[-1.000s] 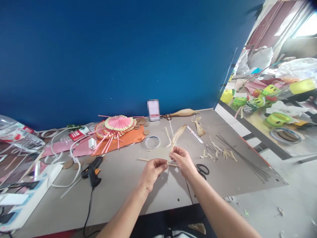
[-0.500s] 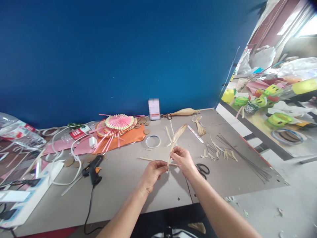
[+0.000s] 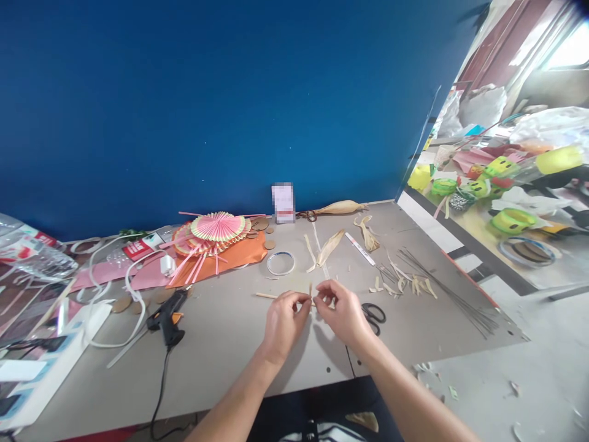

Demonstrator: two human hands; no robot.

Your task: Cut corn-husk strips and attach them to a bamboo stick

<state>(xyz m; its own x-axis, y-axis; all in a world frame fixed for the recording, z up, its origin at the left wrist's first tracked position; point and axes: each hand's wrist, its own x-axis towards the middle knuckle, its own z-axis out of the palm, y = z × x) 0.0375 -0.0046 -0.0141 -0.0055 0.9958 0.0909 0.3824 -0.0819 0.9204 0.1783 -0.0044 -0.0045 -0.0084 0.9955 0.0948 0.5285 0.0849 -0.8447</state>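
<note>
Above the table's front part, my left hand (image 3: 286, 322) pinches a small, narrow strip of dried husk (image 3: 310, 287) between thumb and fingers; its tip stands upright. My right hand (image 3: 343, 313) is closed close beside it, fingers curled and fingertips at the strip's right side; exactly how they grip is hidden. Behind both hands lies a thin pale stick (image 3: 265, 296), partly covered by them. A larger dried husk piece (image 3: 330, 247) rests on the table just beyond, with a narrow strip next to it. Black-handled scissors (image 3: 375, 316) lie by my right wrist.
A black glue gun (image 3: 169, 319) with its cord and a white power strip (image 3: 69, 362) are at left. Pink paper fans (image 3: 221, 227), a tape roll (image 3: 280, 263), a marker (image 3: 359, 248), husk scraps (image 3: 400, 285) and thin wires (image 3: 446, 291) lie around. A blue wall (image 3: 230, 110) rises behind.
My hands have come closer together, and my right hand has lowered slightly round the strip. The larger husk now shows separate from my fingers. The view has shifted slightly.
</note>
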